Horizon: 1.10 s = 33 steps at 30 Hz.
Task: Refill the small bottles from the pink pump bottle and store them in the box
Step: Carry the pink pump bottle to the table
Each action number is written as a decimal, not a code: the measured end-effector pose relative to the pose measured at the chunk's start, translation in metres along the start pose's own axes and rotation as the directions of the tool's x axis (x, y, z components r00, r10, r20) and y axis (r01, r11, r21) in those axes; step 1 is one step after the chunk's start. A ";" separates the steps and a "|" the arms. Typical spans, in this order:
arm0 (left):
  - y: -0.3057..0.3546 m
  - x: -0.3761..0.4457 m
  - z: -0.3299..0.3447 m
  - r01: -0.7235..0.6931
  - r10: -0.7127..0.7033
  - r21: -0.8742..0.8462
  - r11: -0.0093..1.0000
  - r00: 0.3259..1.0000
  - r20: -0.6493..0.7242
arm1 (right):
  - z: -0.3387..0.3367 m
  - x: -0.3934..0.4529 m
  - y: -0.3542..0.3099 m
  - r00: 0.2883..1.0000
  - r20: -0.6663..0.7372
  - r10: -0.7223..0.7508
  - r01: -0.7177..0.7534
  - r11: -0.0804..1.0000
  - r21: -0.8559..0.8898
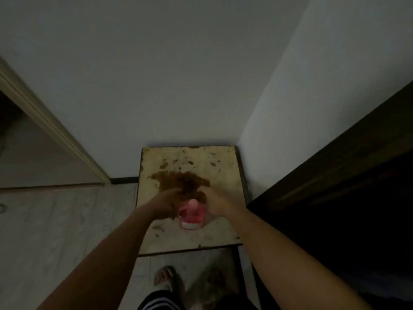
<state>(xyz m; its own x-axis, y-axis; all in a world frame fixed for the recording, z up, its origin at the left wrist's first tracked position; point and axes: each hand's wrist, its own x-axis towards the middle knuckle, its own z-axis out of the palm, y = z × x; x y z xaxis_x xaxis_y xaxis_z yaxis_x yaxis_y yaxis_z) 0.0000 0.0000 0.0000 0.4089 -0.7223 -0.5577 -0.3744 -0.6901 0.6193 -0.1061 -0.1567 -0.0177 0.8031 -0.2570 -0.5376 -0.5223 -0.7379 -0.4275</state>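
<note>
both hands, left hand point(167, 203) and right hand point(216, 203), flank pink pump bottle point(191, 217).

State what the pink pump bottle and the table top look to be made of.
Pink pump bottle: probably glossy translucent plastic, since light glints on its see-through pink body; blur leaves this open. Table top: seemingly a pale coating over brown board, worn away in ragged brown patches.

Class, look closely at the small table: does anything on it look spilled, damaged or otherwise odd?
Yes. The table top carries a large dark brown patch behind the pink pump bottle, with smaller flecks scattered around. Whether it is a spill or worn surface cannot be told.
</note>
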 end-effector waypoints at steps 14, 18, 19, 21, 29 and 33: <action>-0.045 0.051 0.058 -0.028 0.035 0.102 0.994 0.997 -0.065 | 0.058 0.011 0.011 0.995 0.000 0.098 -0.097 0.976 0.196; -0.039 0.042 0.047 -0.041 0.052 0.117 0.992 0.994 -0.099 | 0.044 0.006 0.005 0.996 -0.004 0.092 -0.089 0.968 0.234; -0.033 0.037 0.041 -0.040 0.051 0.107 0.994 0.993 -0.110 | 0.036 0.004 0.001 0.997 0.002 0.078 -0.076 0.970 0.230; -0.021 0.029 0.025 -0.035 0.045 0.083 0.996 0.991 -0.124 | 0.015 -0.002 -0.009 0.999 -0.003 0.038 -0.037 0.986 0.162; 0.053 -0.010 -0.080 -0.061 0.065 0.025 0.998 0.985 -0.161 | -0.102 -0.026 -0.072 0.995 -0.045 -0.085 0.089 0.991 0.099; 0.082 -0.034 -0.134 -0.129 0.084 -0.165 0.978 0.964 -0.253 | -0.163 -0.043 -0.106 0.979 -0.139 -0.149 0.174 0.966 0.190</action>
<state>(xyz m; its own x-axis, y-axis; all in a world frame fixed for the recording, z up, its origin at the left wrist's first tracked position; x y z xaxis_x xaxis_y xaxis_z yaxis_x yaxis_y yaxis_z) 0.0666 -0.0263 0.1438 0.5731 -0.7432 -0.3454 -0.2814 -0.5743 0.7688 -0.0390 -0.1689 0.1693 0.9038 -0.2282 -0.3619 -0.4195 -0.6390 -0.6447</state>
